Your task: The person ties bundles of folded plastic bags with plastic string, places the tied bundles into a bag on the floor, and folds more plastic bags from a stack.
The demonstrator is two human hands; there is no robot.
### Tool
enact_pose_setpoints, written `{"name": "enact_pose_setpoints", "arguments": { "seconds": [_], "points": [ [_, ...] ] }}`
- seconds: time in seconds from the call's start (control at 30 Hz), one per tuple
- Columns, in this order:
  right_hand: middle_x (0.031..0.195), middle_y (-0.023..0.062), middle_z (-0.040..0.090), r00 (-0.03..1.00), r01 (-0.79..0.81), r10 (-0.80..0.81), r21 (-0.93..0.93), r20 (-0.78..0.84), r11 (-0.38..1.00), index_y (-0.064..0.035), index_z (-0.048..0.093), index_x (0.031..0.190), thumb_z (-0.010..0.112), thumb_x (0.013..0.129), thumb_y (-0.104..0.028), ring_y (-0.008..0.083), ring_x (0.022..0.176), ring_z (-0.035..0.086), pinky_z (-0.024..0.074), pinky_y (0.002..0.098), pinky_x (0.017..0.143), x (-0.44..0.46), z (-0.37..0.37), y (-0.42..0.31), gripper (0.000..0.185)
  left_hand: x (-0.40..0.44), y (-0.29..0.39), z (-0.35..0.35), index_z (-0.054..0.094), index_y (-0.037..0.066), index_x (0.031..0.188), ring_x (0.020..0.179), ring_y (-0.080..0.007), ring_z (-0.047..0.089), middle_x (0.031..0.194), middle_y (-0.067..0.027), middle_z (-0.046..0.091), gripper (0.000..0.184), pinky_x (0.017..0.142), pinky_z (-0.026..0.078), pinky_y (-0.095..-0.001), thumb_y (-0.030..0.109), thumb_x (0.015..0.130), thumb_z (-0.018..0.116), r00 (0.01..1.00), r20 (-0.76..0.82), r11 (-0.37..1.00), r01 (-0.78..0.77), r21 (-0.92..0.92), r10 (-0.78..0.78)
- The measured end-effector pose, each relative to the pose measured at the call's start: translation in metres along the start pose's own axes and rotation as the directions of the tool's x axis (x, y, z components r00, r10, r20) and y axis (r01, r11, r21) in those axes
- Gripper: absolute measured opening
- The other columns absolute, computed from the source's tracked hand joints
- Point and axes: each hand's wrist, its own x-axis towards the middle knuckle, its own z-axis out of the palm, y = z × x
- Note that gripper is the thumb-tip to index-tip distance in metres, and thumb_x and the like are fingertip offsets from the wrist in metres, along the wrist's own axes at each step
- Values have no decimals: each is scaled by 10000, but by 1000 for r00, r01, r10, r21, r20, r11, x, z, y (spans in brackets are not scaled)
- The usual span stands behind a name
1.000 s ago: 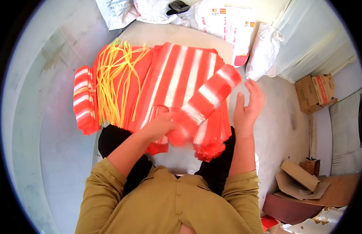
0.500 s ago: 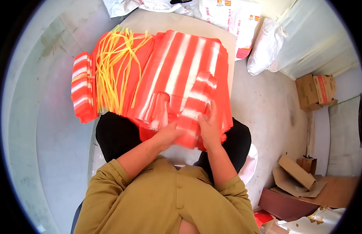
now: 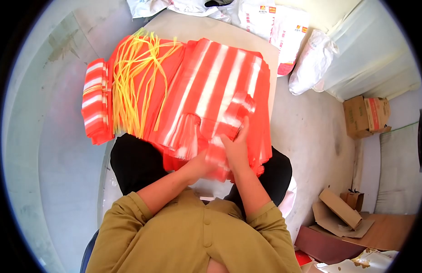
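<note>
A folded bundle of red-and-white striped plastic bags (image 3: 215, 157) is between my two hands, at the near edge of a larger pile. My left hand (image 3: 199, 166) grips its lower left side, its fingers partly hidden and blurred. My right hand (image 3: 236, 148) holds the right side, thumb on top and index finger pointing up along it. Beneath and beyond lies the wide stack of striped plastic bags (image 3: 219, 86). Loose yellow strips (image 3: 137, 91) are spread over its plain red left part. Left of these sits another folded striped bundle (image 3: 96, 102), with a yellow band around it.
The pile rests on a pale board (image 3: 197, 27) over my knees. White printed sacks (image 3: 288, 34) stand behind it, with a white bag (image 3: 312, 63) at right. Cardboard boxes (image 3: 363, 117) and flattened cardboard (image 3: 340, 214) lie farther right. A wall (image 3: 65, 150) is on the left.
The bundle's far end has curled toward me and looks shorter. My right hand has shifted slightly left and down, and the left hand slightly down. The camera view has tilted a little.
</note>
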Motion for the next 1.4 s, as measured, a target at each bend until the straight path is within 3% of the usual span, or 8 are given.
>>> {"name": "enact_pose_setpoints", "arguments": {
  "seconds": [0.37,0.47,0.57,0.73,0.93,1.03,1.13,1.4],
  "points": [
    [1628,209,358,997,2,-5,-34,-77,999,-44,228,1648,596,903,83,280,1427,457,497,357,1073,128,-12,-24,841,7,-24,-14,320,70,1590,1082,-219,689,1311,-115,639,754,803,642,-388,3,947,708,999,19,998,-48,-34,49],
    [1634,213,369,978,121,-143,-145,-153,982,-43,320,1617,602,940,12,335,1463,434,443,412,1139,139,-18,-29,735,7,-33,-9,486,76,1476,887,-124,623,1132,-34,655,580,717,545,-300,16,925,656,990,-67,988,-132,-77,127],
    [1629,218,383,887,375,-462,-587,1,718,-67,442,1561,633,967,-103,393,1498,384,363,485,1200,120,-23,-33,626,5,-31,-10,462,82,1507,942,-135,632,1189,-43,650,627,750,559,-307,22,921,675,995,-81,995,-70,-74,64],
    [1630,204,388,826,529,-336,-830,453,180,-94,564,1484,707,944,-297,428,1538,293,273,574,1232,51,-13,-21,594,-4,-11,-6,448,95,1525,1014,-157,656,1256,-64,650,649,797,588,-331,18,920,671,998,-20,997,-63,-50,62],
    [1670,247,311,843,519,-296,-823,449,230,-76,518,1520,739,915,-361,462,1548,255,218,579,1257,50,-12,-3,704,-11,2,-2,325,111,1596,1138,-215,678,1355,-99,620,767,881,620,-392,-30,932,682,999,44,984,29,-175,-22],
    [1709,239,221,936,351,-175,-797,304,491,-80,371,1614,708,928,-210,391,1580,233,282,497,1256,43,-17,-8,775,-17,3,2,320,128,1594,1142,-227,683,1363,-101,615,760,866,621,-395,-34,937,666,997,74,973,16,-230,1],
    [1688,224,242,995,100,-103,-197,-8,975,-54,280,1641,727,908,-96,334,1535,326,387,429,1198,11,-21,-22,859,-24,5,4,324,137,1588,1142,-232,685,1364,-99,614,753,848,623,-396,-32,937,663,995,88,964,-28,-264,53],
    [1620,199,288,997,8,-26,-248,-73,969,-55,219,1646,781,840,-72,315,1451,411,440,407,1149,-13,-36,13,983,-13,-34,11,376,144,1547,1091,-221,691,1352,-80,620,703,837,611,-393,4,932,687,989,139,959,-15,-283,57]
  ]
}}
